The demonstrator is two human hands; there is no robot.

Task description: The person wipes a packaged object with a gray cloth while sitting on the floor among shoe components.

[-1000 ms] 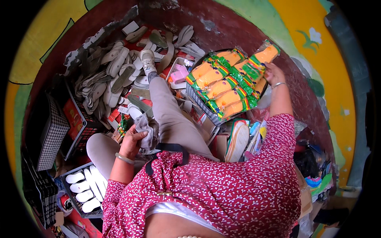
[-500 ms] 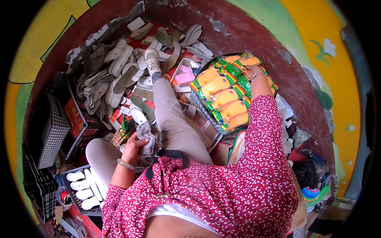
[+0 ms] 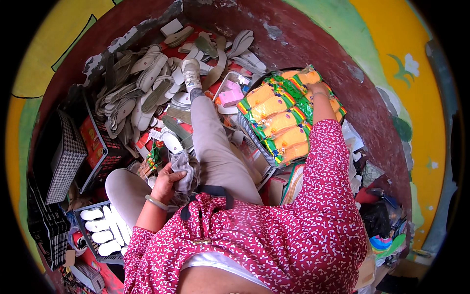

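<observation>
My left hand is closed around a crumpled grey cloth, held over my lap beside my bent knee. To the right, my right hand reaches into a dark basket heaped with orange packets in green, red and yellow wrappers. Its fingers bend over the edge of an orange packet at the top of the heap, and the fingertips are partly hidden. A small green and orange wrapper bundle lies just beyond my left hand.
A large pile of grey and white shoe soles covers the far left floor. My outstretched leg divides it from the basket. Left of me stand a crate of white soles and dark bins. A white tray with pink blocks sits beside the basket.
My right hand has shifted slightly up and right, and the packet at its fingers looks tipped up more. The view has moved a little; my left hand still holds the cloth.
</observation>
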